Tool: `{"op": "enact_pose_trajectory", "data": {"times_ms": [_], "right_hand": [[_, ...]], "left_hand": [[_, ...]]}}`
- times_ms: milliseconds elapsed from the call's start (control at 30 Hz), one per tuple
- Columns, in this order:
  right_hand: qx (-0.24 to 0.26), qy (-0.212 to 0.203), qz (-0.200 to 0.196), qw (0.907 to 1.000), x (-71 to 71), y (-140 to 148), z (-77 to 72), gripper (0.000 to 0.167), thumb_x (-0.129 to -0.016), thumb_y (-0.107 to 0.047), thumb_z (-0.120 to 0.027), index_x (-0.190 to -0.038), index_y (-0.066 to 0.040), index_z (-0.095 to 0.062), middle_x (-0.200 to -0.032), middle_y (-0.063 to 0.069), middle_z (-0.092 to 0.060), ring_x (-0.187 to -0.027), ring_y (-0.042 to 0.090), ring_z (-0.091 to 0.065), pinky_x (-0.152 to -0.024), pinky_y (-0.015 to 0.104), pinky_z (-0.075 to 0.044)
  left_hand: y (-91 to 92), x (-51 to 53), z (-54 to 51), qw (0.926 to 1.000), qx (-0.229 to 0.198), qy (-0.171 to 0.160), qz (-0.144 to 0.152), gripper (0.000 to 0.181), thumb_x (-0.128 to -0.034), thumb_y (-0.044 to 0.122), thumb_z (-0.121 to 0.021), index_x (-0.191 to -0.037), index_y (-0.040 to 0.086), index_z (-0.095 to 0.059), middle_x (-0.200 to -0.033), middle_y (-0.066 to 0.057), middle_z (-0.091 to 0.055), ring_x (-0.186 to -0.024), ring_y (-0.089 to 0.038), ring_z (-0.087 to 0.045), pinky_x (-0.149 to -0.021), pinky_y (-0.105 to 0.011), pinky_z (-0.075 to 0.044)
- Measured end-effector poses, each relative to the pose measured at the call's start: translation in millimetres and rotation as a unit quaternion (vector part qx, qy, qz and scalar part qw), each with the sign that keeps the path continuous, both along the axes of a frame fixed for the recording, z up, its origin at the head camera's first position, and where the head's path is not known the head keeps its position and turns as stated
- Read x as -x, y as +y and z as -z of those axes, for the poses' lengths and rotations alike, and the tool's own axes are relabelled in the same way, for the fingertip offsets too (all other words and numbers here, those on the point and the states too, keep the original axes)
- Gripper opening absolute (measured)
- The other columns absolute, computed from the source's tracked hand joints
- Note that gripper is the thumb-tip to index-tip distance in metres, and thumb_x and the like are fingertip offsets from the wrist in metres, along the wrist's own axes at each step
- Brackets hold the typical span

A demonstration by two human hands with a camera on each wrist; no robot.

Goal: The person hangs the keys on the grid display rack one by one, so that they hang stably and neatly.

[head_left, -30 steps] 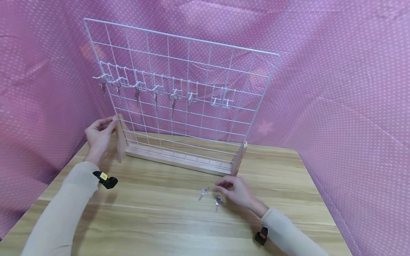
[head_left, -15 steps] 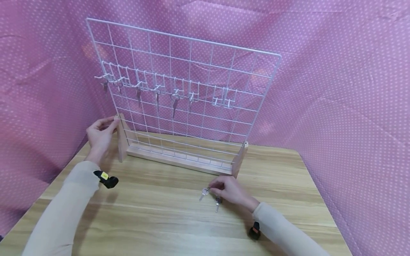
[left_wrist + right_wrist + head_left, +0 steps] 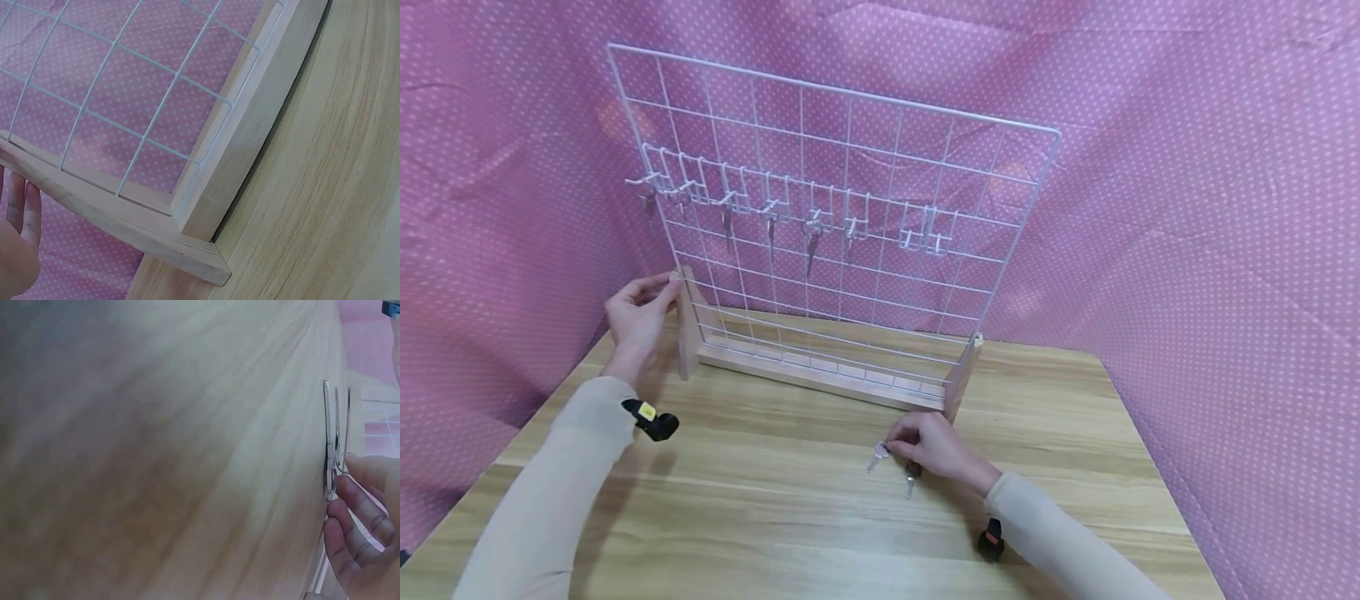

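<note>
Low over the table, my right hand [image 3: 934, 446] pinches the ring of a silver key [image 3: 877, 456] between thumb and forefinger. Another key [image 3: 912, 477] lies just under that hand, its ring partly hidden. In the right wrist view, both keys show edge-on beside the fingertips [image 3: 338, 531]. At the far left, my left hand [image 3: 638, 321] grips the top of the stand's wooden side post [image 3: 687, 333] between thumb and fingers. The post supports a white wire grid [image 3: 850, 287]. In the left wrist view, the left hand's fingers [image 3: 25, 209] are against the post.
Across the grid runs a row of white hooks [image 3: 772, 207]; several carry hanging keys [image 3: 812, 242], and the two rightmost hooks [image 3: 922, 240] are bare. A wooden base bar [image 3: 820, 379] stands on the wood-grain table [image 3: 760, 508]. Pink dotted cloth [image 3: 1210, 208] encloses the back and sides.
My right hand has moved left over the nearer key to the other key and taken its ring between the fingertips. My left hand keeps its grip on the post.
</note>
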State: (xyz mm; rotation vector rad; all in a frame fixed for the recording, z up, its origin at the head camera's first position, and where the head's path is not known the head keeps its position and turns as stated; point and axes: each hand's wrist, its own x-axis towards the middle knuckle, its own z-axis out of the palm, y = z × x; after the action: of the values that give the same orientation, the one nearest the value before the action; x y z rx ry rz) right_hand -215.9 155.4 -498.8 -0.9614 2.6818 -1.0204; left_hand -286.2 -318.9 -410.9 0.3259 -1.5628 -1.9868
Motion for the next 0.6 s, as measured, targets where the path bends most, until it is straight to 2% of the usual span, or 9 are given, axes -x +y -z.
{"op": "enact_pose_trajectory", "data": {"times_ms": [367,600], "right_hand": [[0.057,-0.067,0.041,0.9953,-8.0,8,-8.0,0.006,-0.094,-0.018,-0.080,-0.098,-0.013,-0.080,-0.094,0.001,-0.081,-0.077,0.000,-0.065,-0.071,0.017,-0.059],[0.108,-0.083,0.055,0.9891,-12.4,11,-26.6,0.006,-0.092,-0.016,-0.082,-0.095,-0.010,-0.081,-0.092,0.010,-0.080,-0.072,0.003,-0.063,-0.065,0.017,-0.055]], "left_hand": [[-0.4,1.1,0.6,1.0000,0.000,-0.009,0.002,0.027,-0.0893,0.009,-0.084,-0.115,0.003,-0.077,-0.084,0.009,-0.074,-0.078,-0.003,-0.070,-0.077,-0.014,-0.064],[-1.5,0.2,-0.1,0.9998,0.001,-0.018,0.001,0.029,-0.0888,0.010,-0.085,-0.116,0.004,-0.077,-0.085,0.009,-0.074,-0.079,-0.004,-0.069,-0.077,-0.014,-0.064]]}}
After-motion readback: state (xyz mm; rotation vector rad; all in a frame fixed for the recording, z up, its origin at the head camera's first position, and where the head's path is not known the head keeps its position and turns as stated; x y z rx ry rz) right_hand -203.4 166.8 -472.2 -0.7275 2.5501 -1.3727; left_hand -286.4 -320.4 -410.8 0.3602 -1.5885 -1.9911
